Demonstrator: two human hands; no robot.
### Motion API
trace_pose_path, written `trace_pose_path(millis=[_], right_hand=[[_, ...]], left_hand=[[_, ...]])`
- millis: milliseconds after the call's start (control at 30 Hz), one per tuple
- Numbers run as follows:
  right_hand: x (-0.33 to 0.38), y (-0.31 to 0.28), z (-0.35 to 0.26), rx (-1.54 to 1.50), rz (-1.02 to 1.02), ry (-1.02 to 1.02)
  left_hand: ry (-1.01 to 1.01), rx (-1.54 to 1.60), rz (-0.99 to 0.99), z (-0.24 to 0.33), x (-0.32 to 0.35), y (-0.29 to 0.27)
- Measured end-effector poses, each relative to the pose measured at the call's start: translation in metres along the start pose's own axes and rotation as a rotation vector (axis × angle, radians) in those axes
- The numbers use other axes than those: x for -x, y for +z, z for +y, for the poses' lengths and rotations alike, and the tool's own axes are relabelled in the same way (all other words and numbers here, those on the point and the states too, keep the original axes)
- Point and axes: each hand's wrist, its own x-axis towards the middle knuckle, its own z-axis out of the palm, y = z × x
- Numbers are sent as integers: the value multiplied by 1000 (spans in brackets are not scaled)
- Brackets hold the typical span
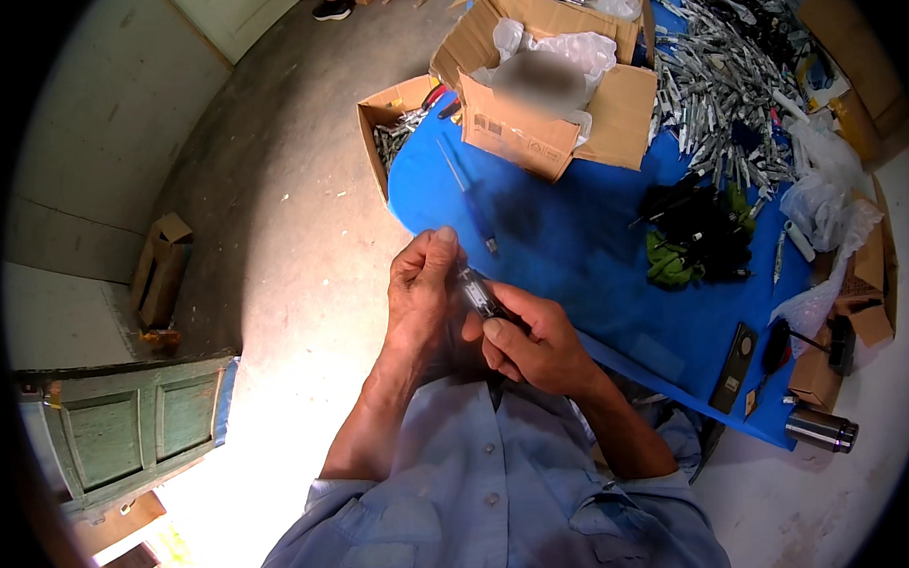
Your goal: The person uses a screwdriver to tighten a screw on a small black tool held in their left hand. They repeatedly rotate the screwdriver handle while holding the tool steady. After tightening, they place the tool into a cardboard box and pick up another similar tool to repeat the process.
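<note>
- The right hand (538, 342) is gripping a dark cylinder (480, 293), fingers curling around its lower end!
- The left hand (423, 275) is bunching its fingers near the upper end; I cannot tell whether they're grasping anything.
- That cylinder is slanting between the 2 hands, near the blue surface (575, 273)'s edge.
- Beyond, 1 screwdriver (477, 215) is lying before an open cardboard box (512, 136).

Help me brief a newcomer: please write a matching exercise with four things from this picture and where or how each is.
1. black item
2. screwdriver
3. open box
4. metal cylinder

A. lined with clear plastic
B. held in the right grip
C. by the table's lower right corner
D. thin-shafted, lying flat

Pairs: 1-B, 2-D, 3-A, 4-C
</note>
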Motion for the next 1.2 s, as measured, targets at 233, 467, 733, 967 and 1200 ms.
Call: trace_pose_path(millis=[233, 467, 733, 967, 1200], right_hand=[[0, 0, 0, 0, 4, -14], [-1, 3, -1, -29, 58, -34], [0, 6, 1, 69, 103, -99], [-2, 6, 10, 116, 147, -152], [-2, 10, 11, 183, 202, -191]], left_hand=[[-22, 26, 12, -1, 1, 0], [-163, 149, -46, -1, -1, -6], [-219, 200, -118, -3, -4, -9], [-200, 163, -114, -4, -4, -9], [-190, 161, -152, -2, -4, -10]])
